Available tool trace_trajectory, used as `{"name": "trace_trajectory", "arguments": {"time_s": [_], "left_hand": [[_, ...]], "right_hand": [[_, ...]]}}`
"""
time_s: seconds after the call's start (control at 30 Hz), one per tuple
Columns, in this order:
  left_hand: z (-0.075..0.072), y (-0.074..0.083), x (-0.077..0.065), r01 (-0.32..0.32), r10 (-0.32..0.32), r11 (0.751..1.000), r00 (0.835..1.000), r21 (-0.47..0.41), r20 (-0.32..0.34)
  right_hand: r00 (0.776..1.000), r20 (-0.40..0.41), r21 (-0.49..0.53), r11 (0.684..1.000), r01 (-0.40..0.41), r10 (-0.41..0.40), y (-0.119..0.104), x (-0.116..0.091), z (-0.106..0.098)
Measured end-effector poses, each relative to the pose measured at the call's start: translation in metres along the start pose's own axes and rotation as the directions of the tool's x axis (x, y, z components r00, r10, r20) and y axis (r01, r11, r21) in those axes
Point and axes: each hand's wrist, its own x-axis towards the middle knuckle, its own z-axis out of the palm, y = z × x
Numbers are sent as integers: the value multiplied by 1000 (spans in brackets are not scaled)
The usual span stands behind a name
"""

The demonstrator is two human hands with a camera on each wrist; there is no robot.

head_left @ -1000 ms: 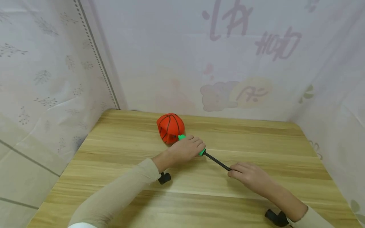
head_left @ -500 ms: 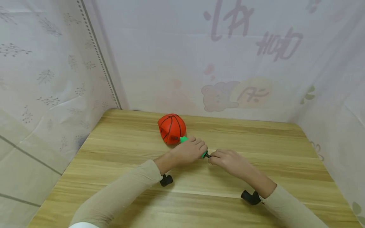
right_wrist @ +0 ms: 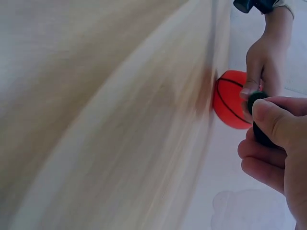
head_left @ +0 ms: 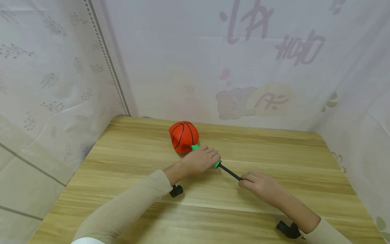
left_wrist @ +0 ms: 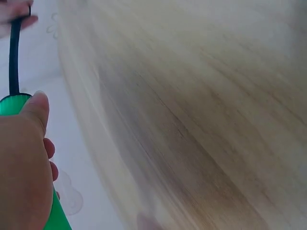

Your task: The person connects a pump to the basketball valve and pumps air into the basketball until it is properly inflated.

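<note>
A red ball with black seams, like a small basketball, sits dented and partly caved in toward the back of the table. My left hand grips the green barrel of a hand pump, whose tip lies right at the ball's lower right side. From the barrel a black rod stretches out toward my right hand. In the right wrist view, my right thumb and fingers hold the pump's black handle. The left wrist view shows my left thumb near the barrel's end.
The wood-grain tabletop has patterned cloth walls behind it and at both sides. Black wrist mounts hang under both forearms.
My right hand first pushed in toward the left hand, covering most of the rod, then pulled back out to the lower right. Left hand and ball stay nearly in place.
</note>
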Motion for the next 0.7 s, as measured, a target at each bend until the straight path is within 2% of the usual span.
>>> {"name": "trace_trajectory", "arguments": {"time_s": [0.13,0.27,0.5,0.7], "left_hand": [[0,0,1,-1,1,1000,1000,6,8],[0,3,3,-15,15,1000,1000,10,-3],[0,6,5,-1,2,999,1000,35,-25],[1,7,4,2,-2,1000,1000,24,-20]], "right_hand": [[1000,1,-29,999,-27,27,-6,-13,-12],[998,40,-17,999,-49,49,-7,-12,-15],[995,94,34,999,-33,30,6,17,2],[996,89,25,999,-23,21,13,44,17]]}}
